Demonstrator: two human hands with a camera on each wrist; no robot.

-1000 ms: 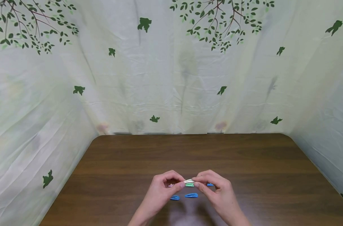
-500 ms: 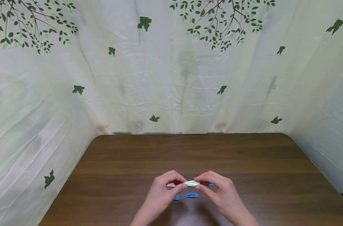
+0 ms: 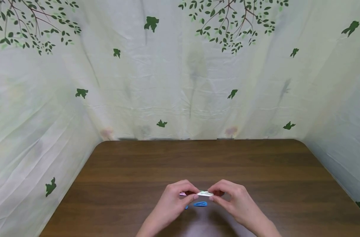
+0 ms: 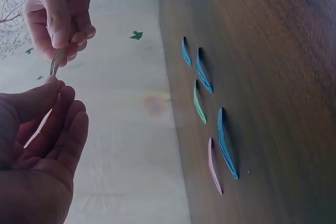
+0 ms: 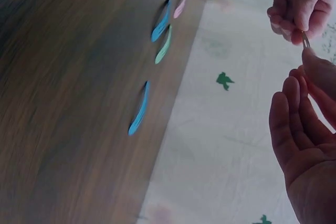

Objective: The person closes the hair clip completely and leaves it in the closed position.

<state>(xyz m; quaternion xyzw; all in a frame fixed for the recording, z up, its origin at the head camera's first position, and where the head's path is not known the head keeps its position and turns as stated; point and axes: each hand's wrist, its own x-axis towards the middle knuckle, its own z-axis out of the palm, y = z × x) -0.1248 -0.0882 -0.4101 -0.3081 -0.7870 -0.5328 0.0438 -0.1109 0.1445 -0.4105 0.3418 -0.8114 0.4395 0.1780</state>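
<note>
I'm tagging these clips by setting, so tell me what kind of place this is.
Probably a screened-off tabletop recording booth, not a lived-in room: a bare wooden table is walled on three sides by a pale sheet printed with leaves, and both hands pinch one hair clip above a few more clips.

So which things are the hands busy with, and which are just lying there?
In use:
white clip, pinched by the left hand and right hand

Lying about:
blue clips
green clip
pink clip
table

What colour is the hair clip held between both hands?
White, small snap hair clip, pinched at each end; clearest in the head view.
</note>
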